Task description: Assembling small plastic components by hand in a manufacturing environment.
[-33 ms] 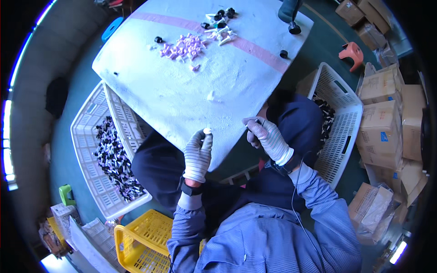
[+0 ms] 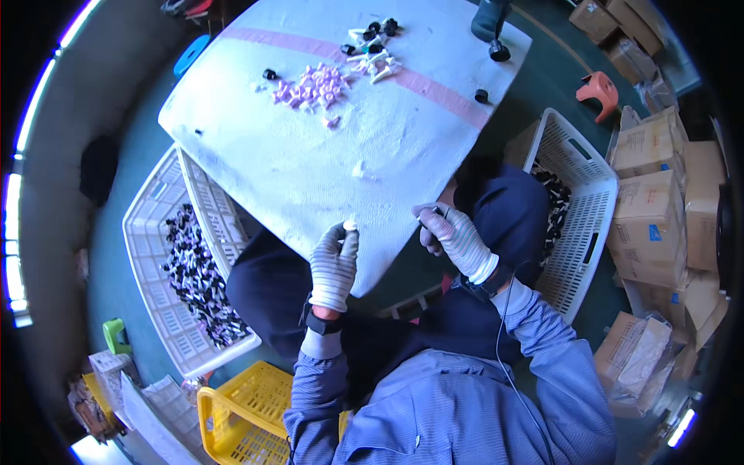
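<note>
My left hand, in a striped light work glove, pinches a small white plastic piece between thumb and fingertips, over the near corner of the white-covered table. Level with it on the right, just off the table edge, my gloved right hand is closed. A small dark thing shows at its fingertips; its kind cannot be made out. Farther up the table lie a pile of small pink plastic pieces, some white pieces and several black caps. A whitish scrap lies nearer my hands.
White plastic crates, one on the left and one on the right, hold many black and white pieces. A yellow crate stands at lower left. Cardboard boxes are stacked at right, near an orange stool.
My left hand has shifted very slightly left with the white piece. My right hand stays nearly in place.
</note>
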`<state>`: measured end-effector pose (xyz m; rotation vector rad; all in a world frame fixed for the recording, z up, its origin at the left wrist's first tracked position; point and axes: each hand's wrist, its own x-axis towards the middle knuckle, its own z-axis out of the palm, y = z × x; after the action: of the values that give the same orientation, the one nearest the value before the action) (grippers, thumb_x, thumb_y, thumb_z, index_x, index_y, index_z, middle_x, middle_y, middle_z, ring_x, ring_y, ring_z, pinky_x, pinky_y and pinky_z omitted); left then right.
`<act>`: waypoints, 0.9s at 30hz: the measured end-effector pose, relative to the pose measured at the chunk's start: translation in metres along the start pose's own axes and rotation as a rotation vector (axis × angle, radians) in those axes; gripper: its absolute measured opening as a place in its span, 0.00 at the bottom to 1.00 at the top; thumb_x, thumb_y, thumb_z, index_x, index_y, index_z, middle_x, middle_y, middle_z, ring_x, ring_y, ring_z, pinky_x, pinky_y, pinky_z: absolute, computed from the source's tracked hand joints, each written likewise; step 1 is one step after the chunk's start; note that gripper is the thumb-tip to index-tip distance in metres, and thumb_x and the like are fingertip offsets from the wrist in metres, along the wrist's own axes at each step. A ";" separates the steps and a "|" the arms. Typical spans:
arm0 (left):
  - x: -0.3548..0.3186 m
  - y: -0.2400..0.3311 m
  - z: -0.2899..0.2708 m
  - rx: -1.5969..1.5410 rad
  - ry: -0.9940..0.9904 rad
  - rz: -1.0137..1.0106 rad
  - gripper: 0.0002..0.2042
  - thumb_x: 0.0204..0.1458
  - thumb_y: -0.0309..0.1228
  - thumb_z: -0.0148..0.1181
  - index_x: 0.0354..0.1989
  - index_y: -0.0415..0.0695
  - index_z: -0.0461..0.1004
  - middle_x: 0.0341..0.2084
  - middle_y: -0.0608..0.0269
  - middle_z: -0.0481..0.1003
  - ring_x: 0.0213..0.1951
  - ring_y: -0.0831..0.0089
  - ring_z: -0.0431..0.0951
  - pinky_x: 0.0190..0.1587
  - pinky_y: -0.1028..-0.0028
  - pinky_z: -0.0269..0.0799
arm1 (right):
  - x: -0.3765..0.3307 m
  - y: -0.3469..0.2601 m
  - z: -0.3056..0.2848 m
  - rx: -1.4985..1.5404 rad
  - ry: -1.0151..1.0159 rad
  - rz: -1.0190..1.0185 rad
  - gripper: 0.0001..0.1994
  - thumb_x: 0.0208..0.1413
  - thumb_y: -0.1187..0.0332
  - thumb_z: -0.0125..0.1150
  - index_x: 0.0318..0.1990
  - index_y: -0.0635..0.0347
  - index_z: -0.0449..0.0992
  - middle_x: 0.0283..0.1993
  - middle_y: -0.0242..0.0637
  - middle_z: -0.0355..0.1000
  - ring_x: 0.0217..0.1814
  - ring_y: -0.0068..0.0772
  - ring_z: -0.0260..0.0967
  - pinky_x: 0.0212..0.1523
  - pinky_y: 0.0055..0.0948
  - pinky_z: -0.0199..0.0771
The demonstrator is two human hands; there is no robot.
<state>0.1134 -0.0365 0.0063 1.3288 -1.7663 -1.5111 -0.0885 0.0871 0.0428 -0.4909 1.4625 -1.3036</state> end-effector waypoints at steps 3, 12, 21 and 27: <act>0.034 -0.013 -0.011 0.213 0.027 0.085 0.15 0.60 0.39 0.62 0.45 0.39 0.78 0.20 0.72 0.72 0.23 0.84 0.67 0.27 0.80 0.64 | 0.011 0.006 -0.006 -0.053 0.007 0.013 0.21 0.64 0.49 0.56 0.48 0.59 0.76 0.26 0.26 0.70 0.24 0.15 0.66 0.25 0.17 0.65; 0.143 0.002 -0.005 0.830 0.147 0.369 0.14 0.54 0.37 0.62 0.44 0.40 0.79 0.36 0.44 0.79 0.38 0.47 0.80 0.44 0.58 0.75 | 0.021 0.015 -0.019 0.044 0.023 0.036 0.19 0.63 0.50 0.58 0.45 0.59 0.75 0.26 0.27 0.71 0.24 0.14 0.65 0.25 0.17 0.65; 0.162 0.016 0.018 0.837 0.084 0.407 0.14 0.54 0.37 0.62 0.45 0.43 0.78 0.39 0.47 0.78 0.40 0.48 0.79 0.43 0.57 0.75 | 0.024 0.016 -0.033 0.136 0.025 0.069 0.20 0.63 0.49 0.58 0.47 0.58 0.76 0.27 0.27 0.70 0.25 0.15 0.66 0.26 0.17 0.66; 0.174 0.015 0.014 0.869 0.089 0.405 0.16 0.54 0.37 0.62 0.48 0.44 0.77 0.41 0.48 0.77 0.41 0.49 0.79 0.44 0.58 0.75 | 0.027 0.012 -0.040 0.204 -0.003 0.056 0.20 0.63 0.51 0.58 0.49 0.58 0.75 0.26 0.26 0.69 0.25 0.15 0.65 0.27 0.17 0.65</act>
<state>0.0221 -0.1825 -0.0249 1.2239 -2.5550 -0.4432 -0.1288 0.0860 0.0141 -0.3155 1.3145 -1.3887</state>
